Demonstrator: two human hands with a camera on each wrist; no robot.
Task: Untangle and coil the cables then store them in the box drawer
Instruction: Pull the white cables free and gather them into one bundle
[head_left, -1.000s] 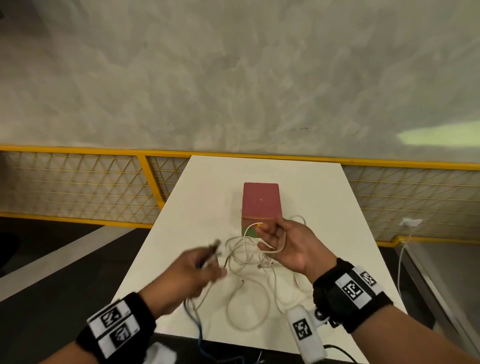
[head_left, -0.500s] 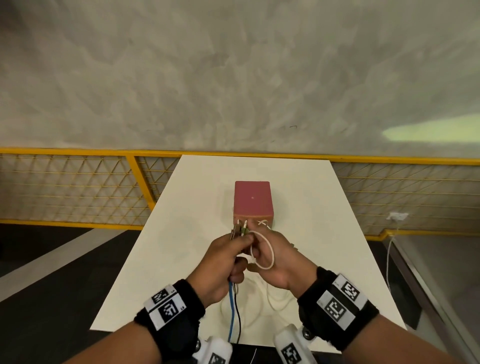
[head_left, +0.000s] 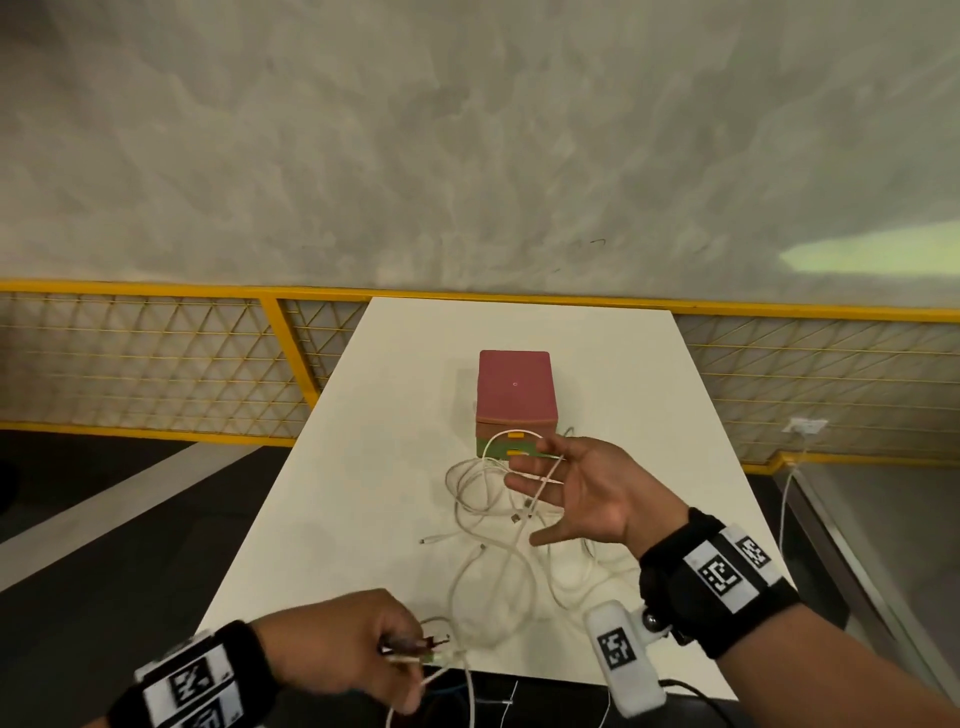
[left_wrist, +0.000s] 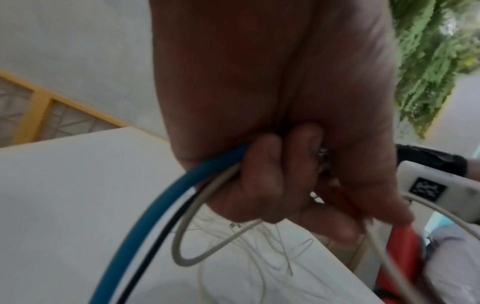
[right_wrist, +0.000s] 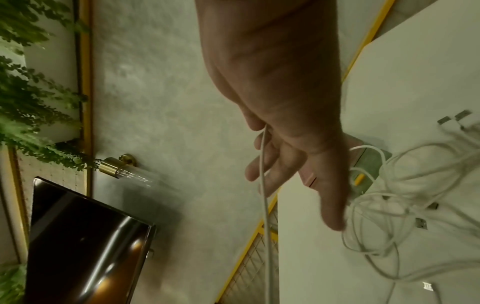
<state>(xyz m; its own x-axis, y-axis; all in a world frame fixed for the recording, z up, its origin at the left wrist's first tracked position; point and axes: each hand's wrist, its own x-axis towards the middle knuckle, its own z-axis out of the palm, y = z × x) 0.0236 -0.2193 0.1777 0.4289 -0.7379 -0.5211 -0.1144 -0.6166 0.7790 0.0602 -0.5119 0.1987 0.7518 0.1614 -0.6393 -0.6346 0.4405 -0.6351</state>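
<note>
A tangle of white cables (head_left: 493, 525) lies on the white table (head_left: 363, 467) in front of a red box (head_left: 514, 395) with a green drawer (head_left: 498, 448), which looks closed. My right hand (head_left: 550, 483) hovers over the tangle, fingers spread straight, with a loop of white cable (right_wrist: 263, 185) draped across them. My left hand (head_left: 405, 654) is at the table's near edge. It grips a blue cable (left_wrist: 145, 216), a black cable (left_wrist: 155, 242) and a white cable (left_wrist: 182, 232) near their plug ends.
A yellow mesh railing (head_left: 156, 364) runs behind and beside the table, under a grey wall. A wall socket (head_left: 808, 426) with a white lead sits low on the right. The right wrist view shows a dark glossy screen (right_wrist: 78, 246).
Both hands were together just in front of the box. My left hand has pulled back to the near edge with the cable ends, and my right hand has spread its fingers.
</note>
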